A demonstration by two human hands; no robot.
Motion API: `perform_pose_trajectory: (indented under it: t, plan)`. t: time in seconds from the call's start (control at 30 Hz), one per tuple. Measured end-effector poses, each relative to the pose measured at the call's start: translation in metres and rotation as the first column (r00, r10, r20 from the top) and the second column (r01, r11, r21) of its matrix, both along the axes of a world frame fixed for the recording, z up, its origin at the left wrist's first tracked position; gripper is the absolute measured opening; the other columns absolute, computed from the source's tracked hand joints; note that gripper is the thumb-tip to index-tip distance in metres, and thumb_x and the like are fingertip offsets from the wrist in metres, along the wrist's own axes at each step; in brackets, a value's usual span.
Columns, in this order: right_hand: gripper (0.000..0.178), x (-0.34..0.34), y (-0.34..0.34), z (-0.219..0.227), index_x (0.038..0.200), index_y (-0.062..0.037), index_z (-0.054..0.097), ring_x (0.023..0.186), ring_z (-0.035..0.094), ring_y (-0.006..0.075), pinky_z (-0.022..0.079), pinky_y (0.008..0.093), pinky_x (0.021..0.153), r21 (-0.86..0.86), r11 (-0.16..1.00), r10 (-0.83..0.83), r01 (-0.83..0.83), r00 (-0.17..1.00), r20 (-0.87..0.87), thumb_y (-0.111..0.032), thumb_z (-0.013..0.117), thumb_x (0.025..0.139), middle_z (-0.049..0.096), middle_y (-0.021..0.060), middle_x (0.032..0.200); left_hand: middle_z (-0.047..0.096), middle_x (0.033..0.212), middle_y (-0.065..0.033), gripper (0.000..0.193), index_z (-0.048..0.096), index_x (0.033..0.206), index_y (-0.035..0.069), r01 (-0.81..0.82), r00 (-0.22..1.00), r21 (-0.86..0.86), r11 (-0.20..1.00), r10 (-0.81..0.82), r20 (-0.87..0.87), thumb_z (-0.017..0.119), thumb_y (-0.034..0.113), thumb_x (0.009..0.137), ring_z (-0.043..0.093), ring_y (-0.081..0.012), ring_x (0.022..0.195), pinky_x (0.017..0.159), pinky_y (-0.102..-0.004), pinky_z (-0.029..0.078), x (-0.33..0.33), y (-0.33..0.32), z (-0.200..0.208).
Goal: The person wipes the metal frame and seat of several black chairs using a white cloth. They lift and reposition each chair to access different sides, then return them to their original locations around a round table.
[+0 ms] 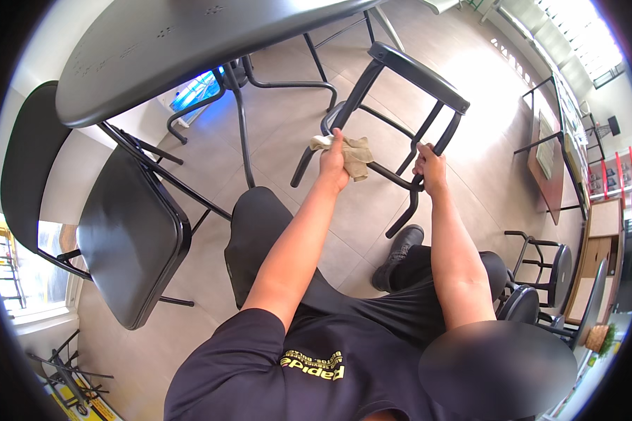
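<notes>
A black stool with bent tubular metal legs is held tilted in front of me, its seat seen nearly edge-on at the far end. My left hand is closed around a beige cloth, with the thumb up, pressing it at one of the stool's legs. The cloth covers part of that tube. My right hand grips another leg on the right side, near where it meets a crossbar. Below my hands, the leg ends point back toward me.
A black table spans the upper left, with a black padded chair beside it. Two more stools stand at the right. Farther right is a brown-topped table. Pale tiles cover the floor.
</notes>
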State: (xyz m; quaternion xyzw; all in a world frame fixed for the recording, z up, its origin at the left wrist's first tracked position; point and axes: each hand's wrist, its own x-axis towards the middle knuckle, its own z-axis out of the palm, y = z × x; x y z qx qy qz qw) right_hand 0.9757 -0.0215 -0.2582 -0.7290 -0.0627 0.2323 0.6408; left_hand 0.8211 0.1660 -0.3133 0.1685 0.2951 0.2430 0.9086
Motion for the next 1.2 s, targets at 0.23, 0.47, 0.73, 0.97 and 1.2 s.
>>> perform_pose_trajectory:
  t: [0.23,0.47,0.73,0.97,1.2]
  plan:
    - [0.033,-0.004,-0.001,0.008,0.069,-0.0110,0.049,0.045,0.046,0.0135,0.046,0.0336,0.052,-0.093,0.994,-0.051,0.058,0.996,0.080,-0.021,0.065,0.096,0.044,-0.0018,0.055,0.067,0.115,-0.0074,0.055,0.057,0.125,0.004,0.023,0.988,0.013,1.000,-0.021,-0.150,0.050,0.056,0.106,0.067,-0.0222,0.105,0.092,-0.0406,0.055,-0.012,0.001,0.001]
    - [0.049,0.007,-0.007,0.012,0.124,0.0060,0.056,0.106,0.067,0.0326,0.051,0.0401,0.097,-0.337,0.868,-0.217,0.364,0.889,0.403,-0.020,0.072,0.086,0.068,0.0208,0.110,0.066,0.113,-0.0069,0.060,0.057,0.125,0.000,-0.011,0.984,0.032,0.999,0.016,-0.179,0.054,0.057,0.105,0.065,-0.0190,0.102,0.091,-0.0371,0.053,-0.009,-0.062,0.018]
    - [0.038,0.029,-0.009,0.016,0.105,0.0001,0.056,0.071,0.062,0.0175,0.051,0.0324,0.065,-0.148,0.855,-0.399,0.497,0.812,0.426,-0.023,0.076,0.083,0.061,0.0082,0.084,0.066,0.110,-0.0073,0.060,0.058,0.124,0.003,0.120,0.983,0.024,0.992,-0.115,-0.142,0.058,0.058,0.102,0.065,-0.0199,0.102,0.092,-0.0390,0.053,-0.053,-0.082,0.012]
    - [0.032,0.032,-0.019,0.022,0.074,-0.0021,0.063,0.055,0.054,0.0148,0.042,0.0329,0.055,-0.207,0.838,-0.359,0.504,0.797,0.486,-0.027,0.071,0.091,0.058,0.0035,0.063,0.073,0.104,-0.0148,0.058,0.065,0.119,-0.004,0.725,0.631,0.397,0.563,-0.311,-0.711,0.063,0.050,0.101,0.070,-0.0246,0.098,0.088,-0.0399,0.053,-0.123,0.001,0.067]
    - [0.033,0.016,0.000,0.031,0.073,-0.0007,0.064,0.058,0.055,0.0174,0.043,0.0362,0.061,-0.183,0.833,-0.372,0.523,0.773,0.513,-0.027,0.070,0.090,0.058,0.0045,0.062,0.044,0.151,-0.0316,0.092,0.039,0.148,-0.010,0.199,0.934,0.970,0.138,0.274,-0.231,0.068,0.057,0.093,0.043,-0.0456,0.141,0.118,-0.0472,0.034,0.029,0.015,0.121]
